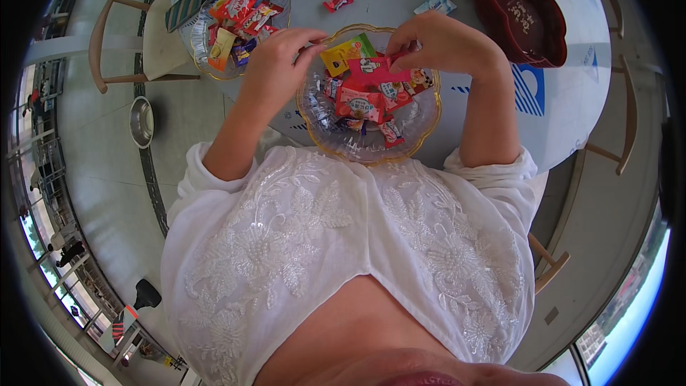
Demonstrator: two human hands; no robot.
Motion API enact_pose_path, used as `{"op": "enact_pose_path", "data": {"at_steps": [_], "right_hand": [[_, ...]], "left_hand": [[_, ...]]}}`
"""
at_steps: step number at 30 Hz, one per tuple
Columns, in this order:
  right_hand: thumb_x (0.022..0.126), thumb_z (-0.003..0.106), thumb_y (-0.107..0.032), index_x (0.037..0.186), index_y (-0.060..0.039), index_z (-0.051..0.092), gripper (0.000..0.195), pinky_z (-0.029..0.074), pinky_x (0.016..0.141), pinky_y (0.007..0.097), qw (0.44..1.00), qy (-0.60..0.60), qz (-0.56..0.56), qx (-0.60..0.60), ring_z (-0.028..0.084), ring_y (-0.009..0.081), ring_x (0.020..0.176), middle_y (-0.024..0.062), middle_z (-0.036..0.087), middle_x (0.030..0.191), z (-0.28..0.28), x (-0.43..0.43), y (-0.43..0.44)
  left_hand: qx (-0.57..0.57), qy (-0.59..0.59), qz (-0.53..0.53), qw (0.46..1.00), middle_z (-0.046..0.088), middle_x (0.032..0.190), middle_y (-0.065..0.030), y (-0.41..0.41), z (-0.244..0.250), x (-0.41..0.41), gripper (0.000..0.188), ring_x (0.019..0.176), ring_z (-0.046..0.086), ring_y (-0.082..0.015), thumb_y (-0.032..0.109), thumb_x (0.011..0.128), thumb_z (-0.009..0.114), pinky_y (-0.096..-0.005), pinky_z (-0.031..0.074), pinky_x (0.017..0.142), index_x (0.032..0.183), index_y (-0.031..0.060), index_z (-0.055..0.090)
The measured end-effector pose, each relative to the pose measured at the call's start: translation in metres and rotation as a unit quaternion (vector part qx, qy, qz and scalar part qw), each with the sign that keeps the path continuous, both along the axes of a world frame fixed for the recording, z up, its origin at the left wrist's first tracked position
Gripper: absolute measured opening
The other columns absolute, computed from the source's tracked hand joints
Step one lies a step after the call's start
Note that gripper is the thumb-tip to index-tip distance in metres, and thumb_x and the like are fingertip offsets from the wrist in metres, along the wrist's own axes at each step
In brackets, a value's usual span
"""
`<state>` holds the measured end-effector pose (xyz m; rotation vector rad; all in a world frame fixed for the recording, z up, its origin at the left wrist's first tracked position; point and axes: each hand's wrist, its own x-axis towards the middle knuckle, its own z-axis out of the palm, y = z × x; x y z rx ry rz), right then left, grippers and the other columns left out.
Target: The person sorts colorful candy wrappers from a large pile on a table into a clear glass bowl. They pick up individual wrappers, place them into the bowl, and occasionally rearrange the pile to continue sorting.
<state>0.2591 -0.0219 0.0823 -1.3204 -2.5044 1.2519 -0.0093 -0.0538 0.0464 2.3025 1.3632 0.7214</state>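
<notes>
My right hand [447,43] pinches the edge of a pink candy packet [370,68] over a clear scalloped bowl with a gold rim [438,112]. My left hand [281,56] is at the bowl's upper left rim, its thumb and forefinger slightly apart. Close to those fingertips lies a yellow and green packet [337,59]; whether they touch is unclear. Inside the bowl are several wrapped candies, among them a red and pink packet [360,104] and a small red-wrapped candy [391,132].
A second gold-rimmed bowl [201,59] full of candies stands left, by a striped phone-like object [191,4]. At right is a dark red scalloped tray [536,45]. Loose candies, including a red one [338,1] and a light blue one [435,3], lie across the round table [579,96].
</notes>
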Motion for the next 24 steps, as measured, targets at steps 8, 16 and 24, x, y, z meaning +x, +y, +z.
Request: {"op": "enact_pose_path", "data": {"at_steps": [8, 16, 24], "right_hand": [[0.083, 0.075, -0.025, 0.099, -0.0068, 0.076, 0.025, 0.053, 0.078, 0.0334, 0.994, -0.030, -0.070, 0.078, 0.066, 0.0237, 0.085, 0.0108, 0.071, 0.092, -0.004, -0.003, 0.000], [0.088, 0.069, -0.028, 0.130, -0.0248, 0.060, 0.043, 0.046, 0.098, 0.0439, 0.887, 0.020, -0.230, 0.399, 0.054, 0.0319, 0.117, 0.0078, 0.056, 0.133, -0.103, 0.015, 0.066], [0.090, 0.066, -0.035, 0.139, -0.0323, 0.051, 0.051, 0.027, 0.113, 0.0503, 0.867, -0.036, -0.178, 0.465, 0.033, 0.0335, 0.141, 0.0018, 0.044, 0.148, -0.130, -0.006, 0.071]], "left_hand": [[-0.012, 0.007, 0.005, 1.000, 0.071, 0.100, -0.0085, 0.000, -0.002, -0.003, 0.019, 0.088, 0.067, -0.0239, 0.014, 0.088, 0.069, -0.0325, 0.054, 0.073, 0.105, 0.0060, 0.070], [-0.027, 0.011, 0.018, 0.999, 0.070, 0.102, -0.0081, 0.009, -0.002, -0.001, 0.021, 0.091, 0.065, -0.0253, 0.016, 0.087, 0.070, -0.0339, 0.052, 0.075, 0.106, 0.0066, 0.069], [0.116, 0.111, -0.032, 0.987, 0.068, 0.106, -0.0085, 0.069, -0.022, 0.020, 0.026, 0.103, 0.059, -0.0283, 0.022, 0.084, 0.072, -0.0392, 0.047, 0.092, 0.105, 0.0069, 0.070]]}}
